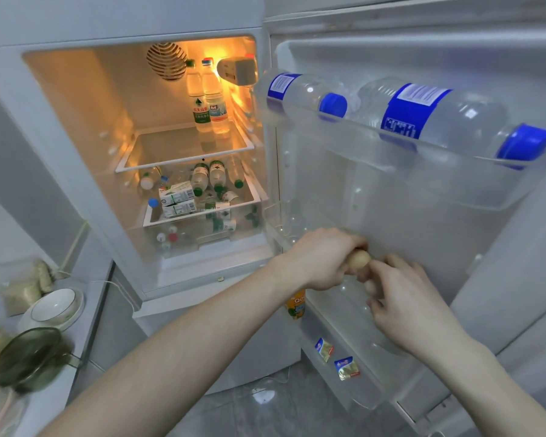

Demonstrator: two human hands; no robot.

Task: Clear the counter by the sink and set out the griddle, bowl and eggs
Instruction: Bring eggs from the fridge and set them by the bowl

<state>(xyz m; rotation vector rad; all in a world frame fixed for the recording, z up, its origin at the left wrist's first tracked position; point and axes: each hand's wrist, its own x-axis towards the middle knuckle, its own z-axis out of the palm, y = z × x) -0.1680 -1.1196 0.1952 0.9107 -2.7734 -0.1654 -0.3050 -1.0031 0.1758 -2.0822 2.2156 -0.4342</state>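
The fridge stands open in front of me. My left hand (320, 258) grips a brown egg (359, 259) over the middle shelf of the fridge door (401, 222). My right hand (405, 298) reaches into that same door shelf right beside it, fingers curled down around a pale egg (370, 287) that is mostly hidden. A white bowl (54, 304) sits on a plate on the counter at the far left. No griddle is in view.
Two blue-capped water bottles (429, 118) lie in the door's top rack. The fridge interior (183, 171) holds bottles and cartons. A green mesh strainer (29, 357) and bags crowd the counter at left. Butter packets (347, 369) lie in the door's lower rack.
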